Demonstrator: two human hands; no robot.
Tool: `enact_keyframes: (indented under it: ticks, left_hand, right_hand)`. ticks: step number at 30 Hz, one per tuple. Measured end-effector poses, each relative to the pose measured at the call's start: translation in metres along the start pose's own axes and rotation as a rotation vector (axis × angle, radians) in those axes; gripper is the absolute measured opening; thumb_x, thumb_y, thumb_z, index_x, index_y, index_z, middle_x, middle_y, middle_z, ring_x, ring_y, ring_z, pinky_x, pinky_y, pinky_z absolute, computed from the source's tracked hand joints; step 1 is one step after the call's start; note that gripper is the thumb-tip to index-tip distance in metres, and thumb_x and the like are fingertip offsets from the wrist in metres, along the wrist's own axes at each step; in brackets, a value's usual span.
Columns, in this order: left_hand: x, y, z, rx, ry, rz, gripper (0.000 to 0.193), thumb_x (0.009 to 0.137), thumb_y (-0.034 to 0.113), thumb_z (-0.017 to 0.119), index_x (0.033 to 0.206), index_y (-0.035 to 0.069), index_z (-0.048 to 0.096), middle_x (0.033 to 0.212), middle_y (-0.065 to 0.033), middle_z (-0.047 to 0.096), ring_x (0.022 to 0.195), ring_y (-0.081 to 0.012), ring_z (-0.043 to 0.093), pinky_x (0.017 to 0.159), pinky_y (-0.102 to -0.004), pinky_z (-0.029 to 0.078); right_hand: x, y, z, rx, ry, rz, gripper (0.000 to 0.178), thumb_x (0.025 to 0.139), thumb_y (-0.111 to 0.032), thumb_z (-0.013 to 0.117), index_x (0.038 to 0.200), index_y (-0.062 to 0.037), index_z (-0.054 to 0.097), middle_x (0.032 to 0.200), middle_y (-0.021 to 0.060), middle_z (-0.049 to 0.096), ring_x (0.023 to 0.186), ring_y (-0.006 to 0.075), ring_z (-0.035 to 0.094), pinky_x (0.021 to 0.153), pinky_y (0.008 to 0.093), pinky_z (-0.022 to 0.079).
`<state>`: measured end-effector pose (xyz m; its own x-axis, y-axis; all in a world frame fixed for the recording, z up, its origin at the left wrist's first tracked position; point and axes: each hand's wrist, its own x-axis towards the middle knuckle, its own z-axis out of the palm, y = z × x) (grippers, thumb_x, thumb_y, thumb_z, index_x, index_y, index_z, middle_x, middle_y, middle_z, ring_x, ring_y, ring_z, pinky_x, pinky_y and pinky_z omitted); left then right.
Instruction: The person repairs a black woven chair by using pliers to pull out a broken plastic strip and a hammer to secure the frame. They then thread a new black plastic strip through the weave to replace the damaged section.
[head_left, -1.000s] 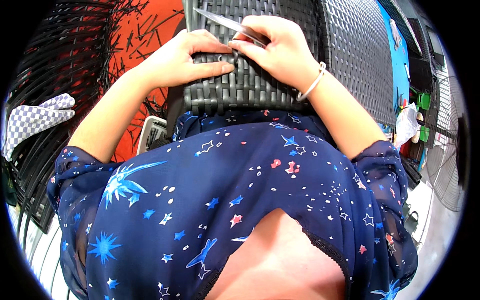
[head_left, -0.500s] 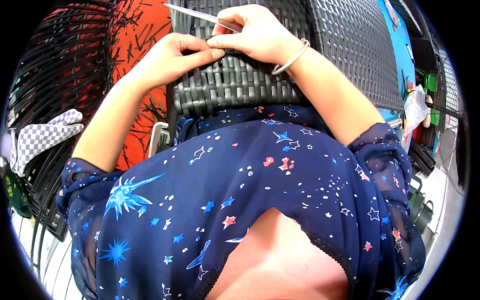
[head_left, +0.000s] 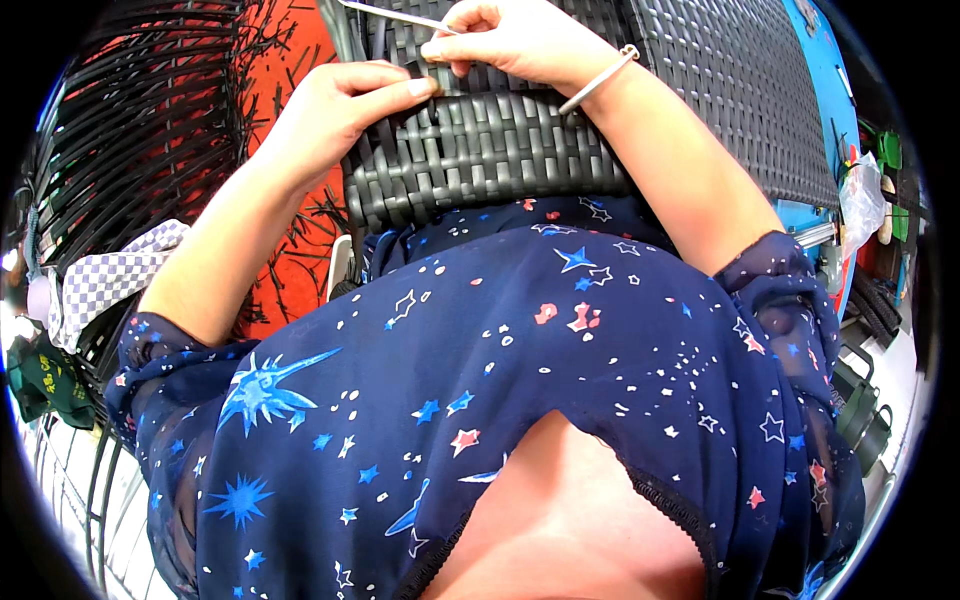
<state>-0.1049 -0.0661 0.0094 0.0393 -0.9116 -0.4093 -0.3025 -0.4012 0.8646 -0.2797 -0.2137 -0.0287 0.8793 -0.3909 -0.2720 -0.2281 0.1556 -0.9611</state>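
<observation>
Head view: woven panel (head_left: pixel 480 150), largely woven (far edge unseen); left hand (head_left: pixel 335 110) presses a strand beside right hand (head_left: pixel 520 40), pinching thin tool (head_left: pixel 400 15).

Both forearms reach forward, left hand (head_left: pixel 335 105) fingers flat, right hand (head_left: pixel 520 40) in a pinching grip.

bright, even daylight | sharp centre | fisheye bending, black rim

A wicker-weaving workshop: a half-woven dark panel (head_left: pixel 500 150) fills the lap, loose black strips (head_left: pixel 140 130) fan over an orange floor (head_left: pixel 290 60) to its left, and tools and bags (head_left: pixel 865 190) crowd its right.
</observation>
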Motion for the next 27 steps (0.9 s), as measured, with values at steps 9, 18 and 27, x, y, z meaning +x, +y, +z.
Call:
enact_keyframes:
  ticks: [9,18,27]
  left_hand:
    - [-0.014,-0.016,0.013,-0.193,0.233,0.038,0.024,0.093,0.021,0.072,0.099,-0.001,0.077,0.086,-0.0042,0.074,0.076,-0.0063,0.064,0.072,-0.0214,0.05]
    - [0.006,0.004,-0.007,0.276,0.083,0.095,0.031,0.089,0.03,0.076,0.09,-0.001,0.076,0.075,0.0007,0.069,0.07,-0.0046,0.058,0.065,-0.0233,0.046]
    - [0.016,0.001,0.004,0.454,0.1,0.148,0.032,0.094,0.03,0.068,0.081,0.001,0.065,0.061,0.0002,0.054,0.059,-0.0069,0.047,0.056,-0.0285,0.042]
  right_hand:
    - [0.006,0.007,-0.003,-0.428,0.012,-0.131,0.028,0.088,-0.028,0.073,0.089,-0.0004,0.076,0.073,0.011,0.07,0.067,0.015,0.063,0.066,0.0322,0.051]
    - [0.027,0.023,-0.001,-0.028,0.248,0.001,0.025,0.091,-0.025,0.072,0.09,-0.0007,0.075,0.072,0.0063,0.07,0.06,0.0127,0.061,0.059,0.0282,0.05]
    - [0.015,0.019,-0.01,0.066,0.379,-0.098,0.02,0.091,-0.02,0.074,0.089,-0.0003,0.072,0.071,0.0049,0.068,0.062,0.0111,0.061,0.057,0.0265,0.048]
